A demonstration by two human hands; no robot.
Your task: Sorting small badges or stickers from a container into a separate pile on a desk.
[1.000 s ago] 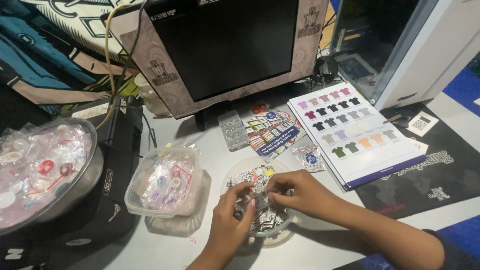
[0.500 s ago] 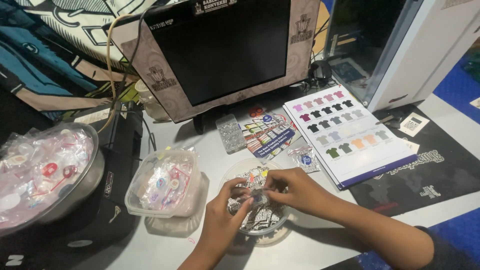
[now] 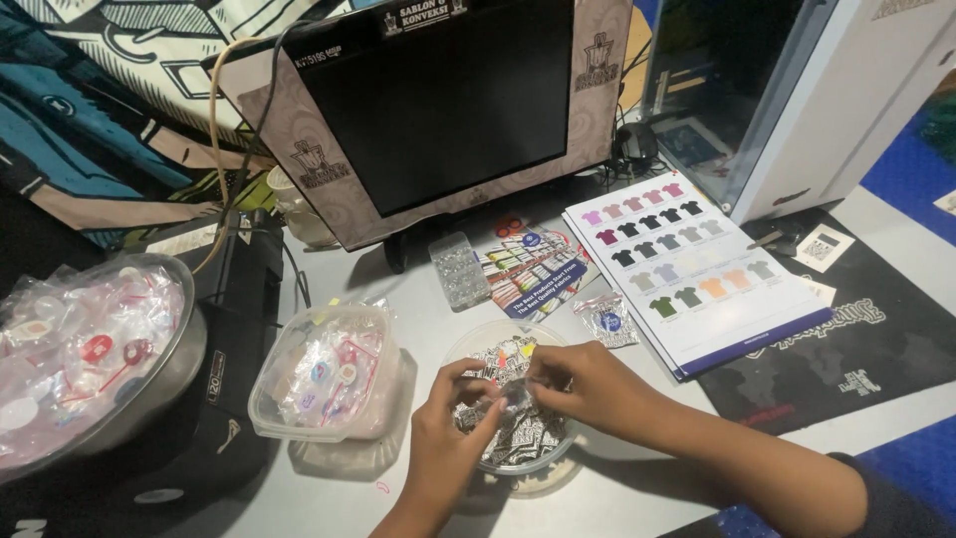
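Step in hand: your left hand (image 3: pixel 448 438) and right hand (image 3: pixel 588 384) meet over the round clear tub (image 3: pixel 518 463), and by the look of it you are working one small clear packet (image 3: pixel 513 397) between them, picking it up or opening it.
Left grip: thumb and fingertips pinched on the near end of the small clear packet.
Right grip: fingers curled over and nipping the far end of the same packet; the exact pinch is partly hidden by your knuckles.
Where the piece is: just above the tub's heap of small black-and-white printed pieces, touching both hands.
Next move calls for: a light, steady pinch, I judge; the film looks thin and slippery, so keep it over the tub in case something drops.
Surface: a pale grey table (image 3: pixel 418 299). Left of the tub stands a square clear container (image 3: pixel 324 374) of bagged round badges, and further left a metal bowl (image 3: pixel 174 369) holds more bags.
Behind your hands: a colour chart of shirts (image 3: pixel 697 269), a printed leaflet (image 3: pixel 533 264), a loose bagged badge (image 3: pixel 607 321) and a small clear box (image 3: pixel 460 271).
Room: a dark monitor (image 3: pixel 438 100) in a patterned frame stands at the back, and a white machine (image 3: pixel 846 90) sits to its right.
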